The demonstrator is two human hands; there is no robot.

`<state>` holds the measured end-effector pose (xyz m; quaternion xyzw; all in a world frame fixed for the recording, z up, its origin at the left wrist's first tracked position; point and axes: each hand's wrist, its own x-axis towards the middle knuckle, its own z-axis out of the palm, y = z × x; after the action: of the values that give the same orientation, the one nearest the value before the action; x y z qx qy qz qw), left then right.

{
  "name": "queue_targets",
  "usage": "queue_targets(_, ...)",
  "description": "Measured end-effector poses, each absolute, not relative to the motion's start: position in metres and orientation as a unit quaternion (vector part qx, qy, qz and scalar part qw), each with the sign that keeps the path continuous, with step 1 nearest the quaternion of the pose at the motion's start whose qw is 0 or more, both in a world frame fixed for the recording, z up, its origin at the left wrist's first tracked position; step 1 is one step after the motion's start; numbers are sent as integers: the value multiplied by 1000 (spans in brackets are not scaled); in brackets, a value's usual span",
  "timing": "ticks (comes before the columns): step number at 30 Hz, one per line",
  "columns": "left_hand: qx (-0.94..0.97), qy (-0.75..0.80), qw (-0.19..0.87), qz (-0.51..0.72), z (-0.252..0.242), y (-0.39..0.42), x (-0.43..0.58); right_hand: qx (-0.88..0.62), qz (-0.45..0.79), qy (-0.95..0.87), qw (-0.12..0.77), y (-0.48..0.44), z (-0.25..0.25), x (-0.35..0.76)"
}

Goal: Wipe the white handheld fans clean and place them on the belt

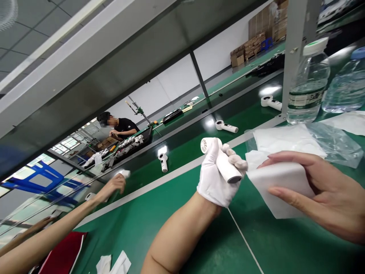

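Note:
My left hand, in a white glove, is closed around the handle of a small white handheld fan, head up and to the left. My right hand is bare and pinches a folded white wipe cloth just to the right of the fan's handle end. Both hands hover over the green table.
Two water bottles stand at the right by a grey post, with white cloths and a plastic bag below. More white fans lie on the dark conveyor belt. A co-worker's arm reaches from the left; another person sits far back.

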<state>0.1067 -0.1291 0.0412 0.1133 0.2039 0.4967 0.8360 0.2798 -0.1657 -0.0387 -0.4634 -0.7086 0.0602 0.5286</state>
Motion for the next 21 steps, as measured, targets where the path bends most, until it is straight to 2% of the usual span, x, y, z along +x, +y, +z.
queue_targets(6, 177, 223, 849, 444, 30, -132, 116, -385, -25, -758, 525, -172, -27, 267)
queue_targets(10, 191, 242, 831, 463, 32, -133, 115, -349, 12, -804, 480, -167, -30, 267)
queue_targets(15, 229, 262, 811, 470, 39, -131, 106, -368, 85, -794, 476, -156, -34, 280)
queue_targets(21, 226, 238, 819, 471, 36, -132, 102, -435, 42, -746, 502, -145, -32, 292)
